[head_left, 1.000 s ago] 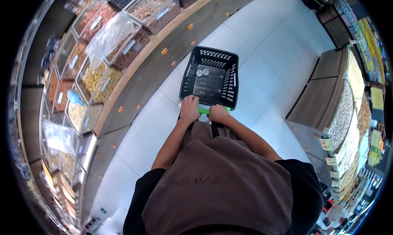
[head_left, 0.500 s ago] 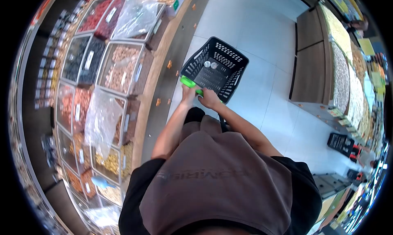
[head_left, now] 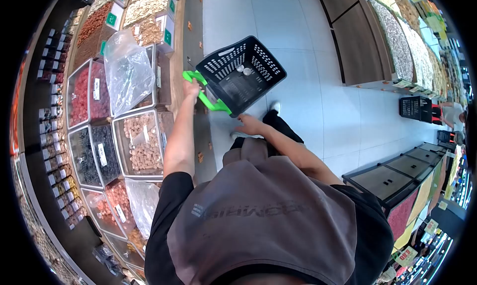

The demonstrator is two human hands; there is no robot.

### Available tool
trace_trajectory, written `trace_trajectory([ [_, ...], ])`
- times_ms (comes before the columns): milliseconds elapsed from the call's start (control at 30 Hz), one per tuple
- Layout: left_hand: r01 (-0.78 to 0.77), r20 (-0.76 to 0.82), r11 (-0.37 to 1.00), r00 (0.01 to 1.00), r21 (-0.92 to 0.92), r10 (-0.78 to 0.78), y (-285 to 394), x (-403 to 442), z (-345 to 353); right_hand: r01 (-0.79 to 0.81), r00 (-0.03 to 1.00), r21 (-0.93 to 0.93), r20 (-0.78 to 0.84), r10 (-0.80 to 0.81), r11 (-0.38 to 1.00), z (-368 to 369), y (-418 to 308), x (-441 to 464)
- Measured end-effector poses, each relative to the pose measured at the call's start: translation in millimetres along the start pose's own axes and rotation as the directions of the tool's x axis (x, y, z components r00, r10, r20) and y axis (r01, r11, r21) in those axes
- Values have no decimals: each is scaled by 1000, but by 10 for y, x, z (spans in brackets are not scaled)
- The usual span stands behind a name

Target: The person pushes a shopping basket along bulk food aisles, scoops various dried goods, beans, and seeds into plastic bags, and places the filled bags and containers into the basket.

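Note:
A black perforated basket [head_left: 223,81] stands tilted in view ahead of me, with two small round clear items [head_left: 243,70] at its bottom. Its bright green handle [head_left: 213,104] is on the side towards me. My left hand [head_left: 192,88] is closed around the left part of that handle. Near the basket's lower corner, my right hand [head_left: 249,125] has its fingers curled; whether it grips the rim or anything else is too small to tell.
Clear-lidded food bins [head_left: 141,143] and a plastic bag [head_left: 128,72] line the wooden counter at left. Wooden display stands [head_left: 360,41] are at upper right. A person [head_left: 453,115] is beside another black basket [head_left: 416,108] at far right.
The basket has turned, its handle side swinging left. My left hand has moved up and left with the handle; my right hand has shifted from the handle to the basket's lower corner. The counter view has shifted.

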State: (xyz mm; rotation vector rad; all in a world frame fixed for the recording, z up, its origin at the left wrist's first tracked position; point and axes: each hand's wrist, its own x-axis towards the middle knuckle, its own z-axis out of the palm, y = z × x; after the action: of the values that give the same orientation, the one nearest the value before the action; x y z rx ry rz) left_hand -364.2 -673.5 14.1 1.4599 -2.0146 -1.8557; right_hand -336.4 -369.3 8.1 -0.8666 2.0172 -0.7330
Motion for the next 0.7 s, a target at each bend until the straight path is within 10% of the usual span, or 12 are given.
trace_trajectory([
  [433,123,-335,718,928,685,161,730,740,-321,-272,962,-32,-52,270,962,-1596,1676,963],
  [700,-51,-308,403,562,914,768,955,795,580,-362,910,-146,157,383,921,-2122,2469,1687],
])
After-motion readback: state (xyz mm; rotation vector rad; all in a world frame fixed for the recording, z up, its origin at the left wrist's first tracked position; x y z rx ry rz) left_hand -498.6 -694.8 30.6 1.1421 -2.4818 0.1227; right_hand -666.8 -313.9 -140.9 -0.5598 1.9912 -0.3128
